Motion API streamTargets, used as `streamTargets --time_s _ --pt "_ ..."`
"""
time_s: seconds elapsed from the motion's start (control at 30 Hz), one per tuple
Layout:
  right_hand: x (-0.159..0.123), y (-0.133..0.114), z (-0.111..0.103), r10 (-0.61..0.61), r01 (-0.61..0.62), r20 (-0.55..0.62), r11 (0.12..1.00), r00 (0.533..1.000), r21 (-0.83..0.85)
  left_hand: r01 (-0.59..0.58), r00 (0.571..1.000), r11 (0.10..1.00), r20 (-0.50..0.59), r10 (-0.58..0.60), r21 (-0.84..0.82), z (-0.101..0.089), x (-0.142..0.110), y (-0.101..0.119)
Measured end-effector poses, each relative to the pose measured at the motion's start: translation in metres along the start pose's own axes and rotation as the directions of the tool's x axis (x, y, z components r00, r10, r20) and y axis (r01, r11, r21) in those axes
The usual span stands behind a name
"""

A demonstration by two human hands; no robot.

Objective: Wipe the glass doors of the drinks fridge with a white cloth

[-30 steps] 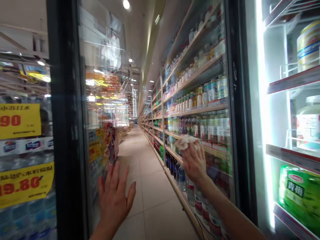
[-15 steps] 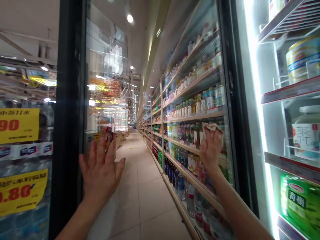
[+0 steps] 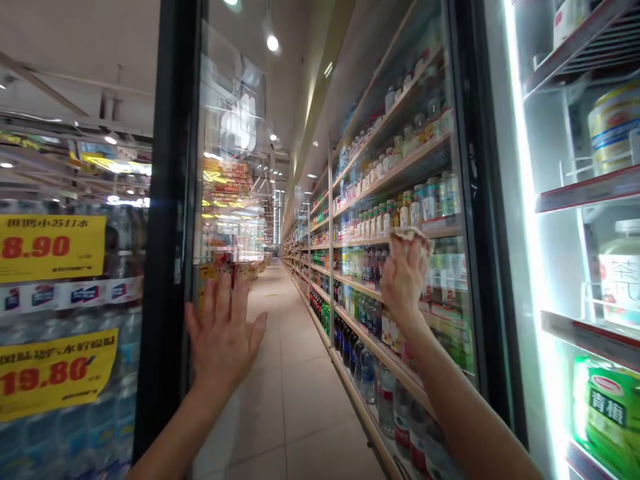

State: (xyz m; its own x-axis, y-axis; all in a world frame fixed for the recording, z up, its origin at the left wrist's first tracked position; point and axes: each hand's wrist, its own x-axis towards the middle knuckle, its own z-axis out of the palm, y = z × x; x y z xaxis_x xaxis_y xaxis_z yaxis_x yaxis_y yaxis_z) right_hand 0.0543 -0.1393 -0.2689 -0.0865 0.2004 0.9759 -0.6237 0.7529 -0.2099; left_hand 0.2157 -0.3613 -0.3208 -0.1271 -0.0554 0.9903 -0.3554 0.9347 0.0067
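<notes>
A glass door (image 3: 300, 407) in a black frame stands swung out in front of me, with a mirrored aisle and shelves showing in its pane. My left hand (image 3: 223, 333) lies flat with fingers spread against the left part of the glass, close to the black frame (image 3: 173, 200). On the right half of the pane, my right hand (image 3: 404, 283) presses a crumpled, light-coloured cloth (image 3: 411, 235) to the glass. Its fingers bend over the cloth, and the cloth sticks out above the fingertips.
At the right are lit cooler shelves (image 3: 585, 190) with a green package (image 3: 607, 407), a white-capped bottle (image 3: 620, 273) and a yellow can (image 3: 613, 130). Packs of bottled water (image 3: 75, 433) with yellow price signs (image 3: 53, 247) stand at the left, beyond the door frame.
My right hand has moved the cloth up and left across the glass. The left hand stays flat on the pane. The whole view has shifted slightly, with the door now further right.
</notes>
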Motion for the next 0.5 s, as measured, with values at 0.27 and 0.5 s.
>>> streamTargets --time_s 0.27,0.5 --pt "-0.001 -0.027 -0.002 -0.360 0.352 0.088 0.932 0.929 0.088 -0.024 1.000 1.000 0.004 0.024 -0.019 -0.004 -0.001 -0.004" --pt "0.007 0.006 -0.002 -0.311 0.309 0.044 0.950 0.949 0.042 -0.019 1.000 0.999 -0.015 0.018 -0.040 -0.005 -0.002 -0.003"
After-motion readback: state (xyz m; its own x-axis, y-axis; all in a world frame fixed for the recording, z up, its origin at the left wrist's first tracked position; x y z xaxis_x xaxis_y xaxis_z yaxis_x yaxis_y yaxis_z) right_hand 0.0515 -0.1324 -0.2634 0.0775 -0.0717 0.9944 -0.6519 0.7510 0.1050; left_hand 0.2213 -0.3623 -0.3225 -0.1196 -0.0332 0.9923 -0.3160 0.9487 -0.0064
